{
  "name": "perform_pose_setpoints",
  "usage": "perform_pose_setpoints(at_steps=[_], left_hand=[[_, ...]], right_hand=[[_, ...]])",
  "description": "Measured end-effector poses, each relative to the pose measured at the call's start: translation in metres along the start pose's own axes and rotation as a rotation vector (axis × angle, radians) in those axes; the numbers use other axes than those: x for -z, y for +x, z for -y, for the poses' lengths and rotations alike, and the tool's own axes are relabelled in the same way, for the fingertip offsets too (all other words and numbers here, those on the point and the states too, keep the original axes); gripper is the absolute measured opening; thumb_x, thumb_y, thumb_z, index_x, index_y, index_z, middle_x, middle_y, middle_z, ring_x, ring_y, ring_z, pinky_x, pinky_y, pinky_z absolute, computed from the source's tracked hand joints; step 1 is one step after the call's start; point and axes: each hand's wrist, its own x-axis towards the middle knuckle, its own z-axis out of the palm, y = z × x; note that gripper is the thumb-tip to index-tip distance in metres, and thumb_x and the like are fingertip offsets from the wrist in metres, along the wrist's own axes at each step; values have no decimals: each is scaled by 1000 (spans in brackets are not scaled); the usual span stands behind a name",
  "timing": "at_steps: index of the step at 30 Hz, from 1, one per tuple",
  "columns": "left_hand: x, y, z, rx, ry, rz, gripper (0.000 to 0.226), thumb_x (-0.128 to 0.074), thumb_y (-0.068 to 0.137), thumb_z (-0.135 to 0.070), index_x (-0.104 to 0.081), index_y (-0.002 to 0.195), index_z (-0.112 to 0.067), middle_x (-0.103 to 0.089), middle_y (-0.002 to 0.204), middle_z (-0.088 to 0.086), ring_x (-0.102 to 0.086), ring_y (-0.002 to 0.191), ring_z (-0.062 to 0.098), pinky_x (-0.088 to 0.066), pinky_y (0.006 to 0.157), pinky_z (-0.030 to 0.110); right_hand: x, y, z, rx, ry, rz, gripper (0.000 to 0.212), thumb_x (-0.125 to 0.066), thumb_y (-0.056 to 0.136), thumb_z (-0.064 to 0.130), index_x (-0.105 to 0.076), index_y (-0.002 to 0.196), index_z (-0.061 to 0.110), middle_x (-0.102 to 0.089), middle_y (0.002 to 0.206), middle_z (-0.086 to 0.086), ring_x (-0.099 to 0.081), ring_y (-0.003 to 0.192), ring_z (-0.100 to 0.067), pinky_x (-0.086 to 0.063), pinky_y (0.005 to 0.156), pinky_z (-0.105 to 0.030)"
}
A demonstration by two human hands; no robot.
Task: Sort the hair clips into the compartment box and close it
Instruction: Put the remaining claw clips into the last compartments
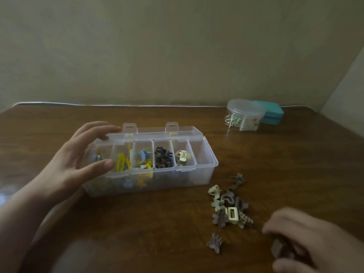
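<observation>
Hair clips (pixel 229 205) (loose pile) lie between hands; right grip (pixel 299 241) grasps one, left grip (pixel 78 156) released.

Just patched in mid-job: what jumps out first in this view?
The clear compartment box sits open mid-table, its left compartments bright with yellow and blue clips, its rightmost one empty. The left hand touches the box's left end. Right of the box lies a pile of beige and brown claw clips, and the right hand, blurred at the bottom right, holds a brown clip.

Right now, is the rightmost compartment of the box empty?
Empty: the rightmost compartment of the open compartment box shows only clear plastic.
</observation>
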Motion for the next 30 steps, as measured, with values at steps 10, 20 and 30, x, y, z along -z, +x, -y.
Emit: perform_pose_setpoints(at_steps=[10, 20, 30], left_hand=[[-7, 1, -7, -34, 67, -7, 79, -70, 63, -77, -57, 131, -39, -53, 132, -12, -54, 121, 7, -48, 96, 22], [-8, -1, -6, -12, 48, 0, 70, -74, 63, -65, -58, 128, -43, -53, 133, -12, -53, 122, 5, -48, 96, 26], [-8, 0, -9, -7, 55, 11, 77, -69, 63, -79, -57, 130, -42, -53, 134, -9, -53, 123, 10, -51, 94, 34]], right_hand=[[42, 97, 24, 90, 313, -639, 14, -72, 79, 38, -65, 91, 36, -67, 89, 19, -63, 84, 1, -46, 69, -9], [34, 91, 12, 442, 186, -393, 17, -71, 82, 36, -72, 94, 23, -63, 103, 13, -58, 102, -11, -48, 82, -33], [13, 93, 29, 622, -77, -144, 11, -70, 87, 41, -73, 93, 32, -67, 92, 21, -49, 98, -4, -38, 86, -25]])
